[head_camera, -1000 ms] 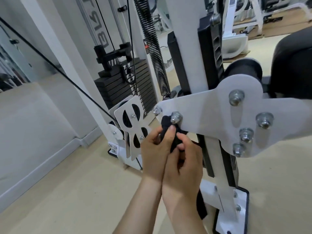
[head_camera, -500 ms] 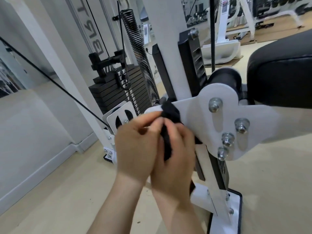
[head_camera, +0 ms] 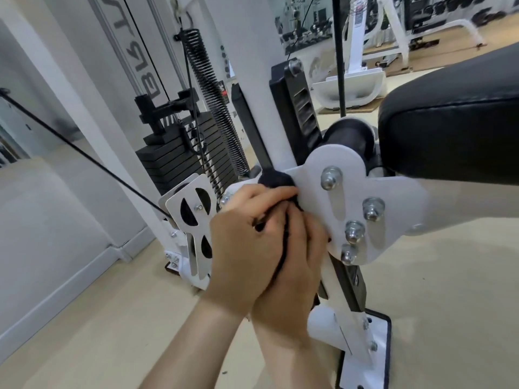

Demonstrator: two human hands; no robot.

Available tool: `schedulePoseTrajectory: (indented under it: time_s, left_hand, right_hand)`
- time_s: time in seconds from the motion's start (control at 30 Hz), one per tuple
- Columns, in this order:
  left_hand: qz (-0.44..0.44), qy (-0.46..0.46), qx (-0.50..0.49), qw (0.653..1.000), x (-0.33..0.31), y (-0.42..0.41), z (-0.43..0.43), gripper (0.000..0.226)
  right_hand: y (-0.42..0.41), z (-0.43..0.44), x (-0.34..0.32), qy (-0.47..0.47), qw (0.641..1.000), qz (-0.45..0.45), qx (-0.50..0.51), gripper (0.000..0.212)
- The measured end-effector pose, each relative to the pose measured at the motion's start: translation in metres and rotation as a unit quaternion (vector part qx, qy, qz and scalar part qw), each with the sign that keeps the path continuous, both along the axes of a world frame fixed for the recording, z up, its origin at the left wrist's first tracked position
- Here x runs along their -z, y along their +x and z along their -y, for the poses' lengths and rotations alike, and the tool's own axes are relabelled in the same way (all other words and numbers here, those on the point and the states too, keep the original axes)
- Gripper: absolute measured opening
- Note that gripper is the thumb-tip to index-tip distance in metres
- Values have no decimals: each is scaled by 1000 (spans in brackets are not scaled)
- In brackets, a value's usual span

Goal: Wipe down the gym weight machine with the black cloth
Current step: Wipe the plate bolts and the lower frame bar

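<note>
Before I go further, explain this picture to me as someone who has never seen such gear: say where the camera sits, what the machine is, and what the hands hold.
The picture comes from a camera worn on the person's head, looking forward and down at their own two bare hands. There is no robot.

The big white frame is a gym weight machine. Its white metal plate carries several shiny bolts. Behind it to the left stands a stack of black weights, with a long coiled spring and a thin black cable nearby. The black padded seat is at the right.

The left hand and right hand are pressed close together, both gripping a black cloth. The cloth bunches out above the fingers and presses against the plate's left edge, which they are wiping.
</note>
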State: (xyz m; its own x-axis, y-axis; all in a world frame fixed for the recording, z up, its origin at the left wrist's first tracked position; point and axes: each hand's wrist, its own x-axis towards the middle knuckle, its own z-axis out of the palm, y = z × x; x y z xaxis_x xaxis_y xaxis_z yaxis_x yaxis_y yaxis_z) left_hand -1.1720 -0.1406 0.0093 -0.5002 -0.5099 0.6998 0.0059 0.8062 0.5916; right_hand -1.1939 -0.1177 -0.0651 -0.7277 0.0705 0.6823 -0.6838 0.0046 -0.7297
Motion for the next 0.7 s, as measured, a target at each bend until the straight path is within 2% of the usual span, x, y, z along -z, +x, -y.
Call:
schedulePoseTrajectory:
  time_s: [0.1,0.17,0.27,0.33,0.4,0.5,0.6,0.7]
  left_hand:
    - [-72,104,-63,990,-7,1,24,28]
    - [-77,155,-29,985,-11,-2,17,26]
    - [-34,158,52,986,-10,-10,-14,25]
    - [-38,187,75,979,-9,-12,-23,24]
    - [-90,267,79,956,-15,-13,-18,21]
    - [-170,347,115,915,-43,-19,-3,21]
    - [-189,291,142,927,-81,-25,9,30]
    - [-161,173,142,961,-103,-20,13,39]
  right_hand:
    - [12,11,2,31,997,-26,-64,45]
    - [9,8,4,21,998,-7,-54,54]
    - [-4,-3,6,-21,999,41,-28,63]
    - [-5,-7,4,-29,998,54,-19,59]
    - [-3,-7,-6,-52,995,73,-35,45]
    - [-8,-2,-31,-36,999,13,-21,34]
    - [-11,6,-64,12,996,-77,-44,47]
    - [-27,8,-86,51,988,-139,-53,54]
